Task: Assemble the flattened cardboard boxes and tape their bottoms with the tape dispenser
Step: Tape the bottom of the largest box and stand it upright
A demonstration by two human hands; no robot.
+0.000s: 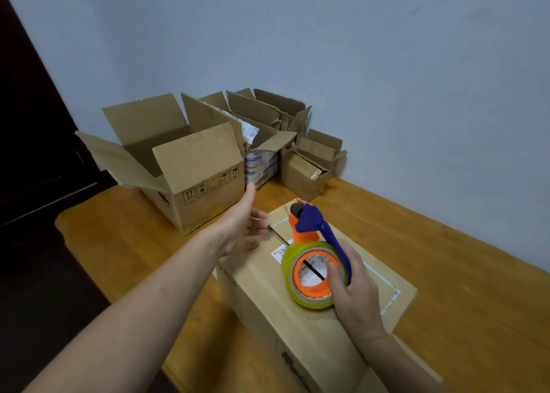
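While the right hand (354, 288) grips the tape dispenser (312, 238), fingers curled round its blue handle and thumb on the orange hub of the yellow-green roll, the left hand (242, 229) lies w/ fingers straight and thumb raised at the far-left edge of a closed cardboard box (262, 297). Fingertips are blurred, so can't tell if they press the flap or just touch it.

The box sits on a wooden table (446, 258), near the person, flaps folded shut and facing up. A dark seam (279, 235) runs btwn the flaps, partly hidden under the dispenser. The dispenser's head is at the far end of that seam, touching or just above the cardboard. No fresh strip of tape is visible along the seam.

Behind, against a pale wall: a large open box (196, 184) w/ flaps splayed, a cluster of open boxes (262, 116) in the middle, and a small box (306, 172) to the right.

Step in hand, by my reading: starting the tape run on this box's bottom. Next move prob. calls for the head pressed firmly at the far edge, then a straight pull toward the person along the seam, w/ the left hand steadying the flaps so they stay flush.
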